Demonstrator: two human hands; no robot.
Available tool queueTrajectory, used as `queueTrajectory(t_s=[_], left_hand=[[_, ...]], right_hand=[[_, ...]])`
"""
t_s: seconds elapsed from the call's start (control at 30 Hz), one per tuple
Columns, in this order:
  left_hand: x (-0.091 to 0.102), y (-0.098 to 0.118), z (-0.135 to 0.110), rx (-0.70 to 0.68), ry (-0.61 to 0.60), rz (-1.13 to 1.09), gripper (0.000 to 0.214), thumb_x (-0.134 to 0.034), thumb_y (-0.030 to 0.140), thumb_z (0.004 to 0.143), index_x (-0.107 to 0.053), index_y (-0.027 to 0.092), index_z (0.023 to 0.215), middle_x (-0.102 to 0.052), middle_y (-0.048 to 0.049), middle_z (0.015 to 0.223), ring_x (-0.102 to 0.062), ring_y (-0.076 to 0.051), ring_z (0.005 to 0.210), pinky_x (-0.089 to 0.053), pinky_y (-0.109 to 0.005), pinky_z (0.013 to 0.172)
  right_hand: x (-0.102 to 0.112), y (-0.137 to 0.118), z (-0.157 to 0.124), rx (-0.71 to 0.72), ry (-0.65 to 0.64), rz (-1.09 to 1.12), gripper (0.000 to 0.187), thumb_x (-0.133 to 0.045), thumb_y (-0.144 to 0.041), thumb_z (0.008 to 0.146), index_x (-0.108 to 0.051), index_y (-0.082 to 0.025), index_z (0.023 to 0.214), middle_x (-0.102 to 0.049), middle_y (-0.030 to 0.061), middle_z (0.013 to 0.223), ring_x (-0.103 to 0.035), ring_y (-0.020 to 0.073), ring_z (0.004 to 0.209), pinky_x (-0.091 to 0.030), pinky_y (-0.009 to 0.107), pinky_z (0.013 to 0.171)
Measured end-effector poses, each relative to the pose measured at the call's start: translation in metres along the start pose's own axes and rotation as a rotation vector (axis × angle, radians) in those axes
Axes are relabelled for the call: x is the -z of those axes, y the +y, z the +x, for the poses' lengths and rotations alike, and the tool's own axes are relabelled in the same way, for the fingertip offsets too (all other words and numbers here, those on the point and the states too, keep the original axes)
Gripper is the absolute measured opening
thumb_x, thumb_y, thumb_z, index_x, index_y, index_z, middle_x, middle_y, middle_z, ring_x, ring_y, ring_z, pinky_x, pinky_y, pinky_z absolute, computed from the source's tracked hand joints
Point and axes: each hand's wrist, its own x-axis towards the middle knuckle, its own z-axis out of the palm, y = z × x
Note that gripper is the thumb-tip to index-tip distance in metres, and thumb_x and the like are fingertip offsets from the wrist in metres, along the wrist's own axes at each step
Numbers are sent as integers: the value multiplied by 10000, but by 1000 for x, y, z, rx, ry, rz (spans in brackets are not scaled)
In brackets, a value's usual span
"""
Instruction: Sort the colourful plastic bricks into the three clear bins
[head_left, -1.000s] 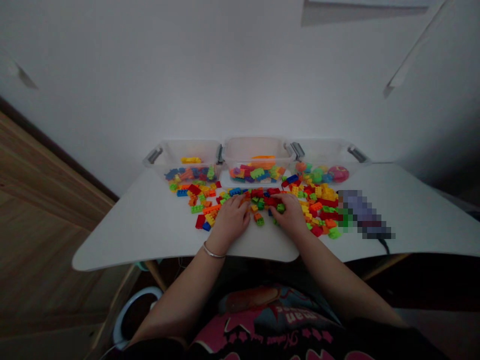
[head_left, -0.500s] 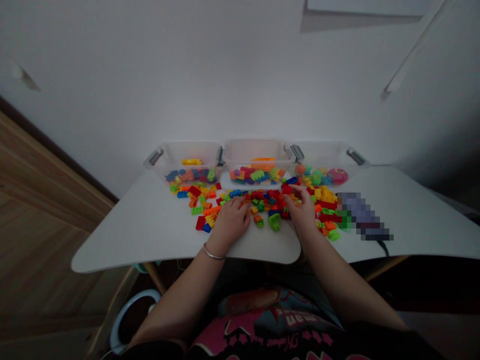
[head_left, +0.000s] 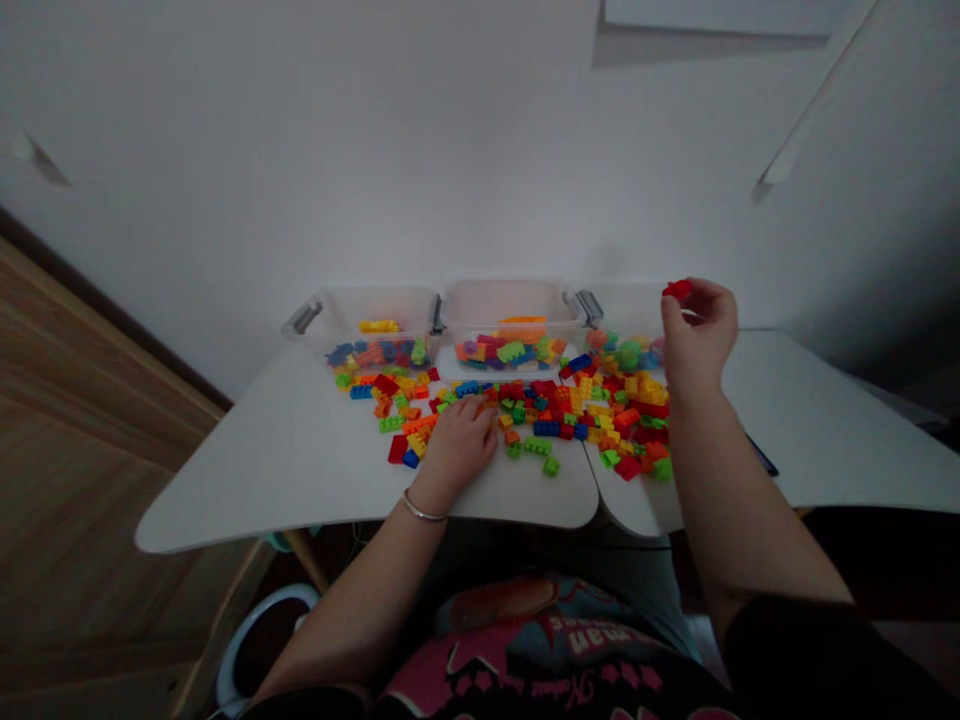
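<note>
My right hand (head_left: 699, 335) is raised high over the right-hand clear plastic bin (head_left: 622, 310), shut on a small red plastic brick (head_left: 678, 290) pinched at the fingertips. My left hand (head_left: 461, 450) lies palm down on the white table (head_left: 300, 460), its fingertips at the edge of a spread of loose multicoloured toy bricks (head_left: 570, 420). It holds nothing. The bricks cover the table's middle in red, yellow, green, blue and orange. Part of the right-hand bin is hidden behind my right hand.
Two more clear bins with grey clips, the left bin (head_left: 367, 320) and the middle bin (head_left: 514, 320), stand along the wall and hold sorted bricks. A dark flat object (head_left: 761, 455) lies at the right. A wooden surface runs along the left.
My right hand has lifted from the brick pile up and right, and now holds a red brick over the right-hand bin. My left hand has barely moved. Several bricks near the middle have shifted.
</note>
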Motion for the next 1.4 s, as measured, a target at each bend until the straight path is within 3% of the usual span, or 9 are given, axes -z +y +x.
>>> queueTrajectory(t_s=[0.1,0.3,0.6,0.77,0.87,0.93,1.17,1.27,1.4], left_hand=[[0,0,0,3,10,-7,301,-531,210,885,-667,171,1151,-632,-126,1244,-571,-262,1130,-482,-440,1019],[0,1,-1,4,19,-10,296,-534,205,885,-666,178,1149,-633,-124,1237,-567,-260,1128,-484,-439,1012],[0,1,-1,9,4,13,298,-524,215,900,-667,166,1157,-628,-123,1252,-559,-266,1153,-465,-433,1037],[3,2,-1,27,-14,-4,295,-520,217,905,-667,174,1157,-631,-121,1243,-567,-263,1148,-470,-440,1029],[4,2,-1,17,-18,-3,307,-515,212,907,-661,156,1172,-627,-128,1255,-559,-262,1161,-460,-434,1043],[4,2,-1,9,-20,1,309,-515,211,907,-662,143,1170,-624,-135,1265,-561,-264,1157,-461,-431,1042],[2,2,0,26,-17,7,308,-515,216,905,-665,145,1164,-625,-144,1271,-574,-275,1154,-469,-442,1033],[0,2,-1,39,-7,-24,294,-498,212,917,-660,154,1155,-619,-142,1290,-583,-265,1152,-471,-442,1031],[0,3,-1,72,23,-86,313,-475,203,929,-637,159,1193,-611,-132,1315,-582,-251,1173,-465,-436,1045]], right_hand=[[-4,13,11,-84,13,-30,391,-555,-463,850,-601,-180,1116,-684,128,1049,-658,254,942,-523,456,821],[-14,21,5,-211,-192,-259,341,-643,-416,764,-703,-156,977,-742,113,933,-675,265,904,-501,453,886],[-17,17,3,-212,-446,-594,390,-504,-462,860,-757,-185,970,-738,130,868,-665,318,949,-442,501,929],[-9,-4,-5,32,-231,-378,283,-534,-355,839,-698,-196,1007,-704,128,1079,-578,316,1129,-363,531,1045],[-5,-30,-27,203,-132,-230,246,-540,-344,855,-654,-222,1037,-677,97,1154,-516,303,1214,-334,529,1079],[-5,-48,-52,264,-168,-164,212,-542,-342,871,-645,-235,1021,-683,83,1113,-540,293,1170,-365,526,1057],[-23,-87,-148,441,-572,-12,194,-596,-273,869,-679,-225,1037,-671,88,1174,-540,288,1189,-425,498,1064],[-26,-91,-166,497,-681,-17,218,-605,-236,861,-691,-210,1059,-674,89,1195,-518,292,1220,-433,486,1074],[-29,-89,-170,506,-674,-18,199,-592,-200,861,-706,-204,1025,-698,87,1152,-548,287,1172,-461,474,1034]])
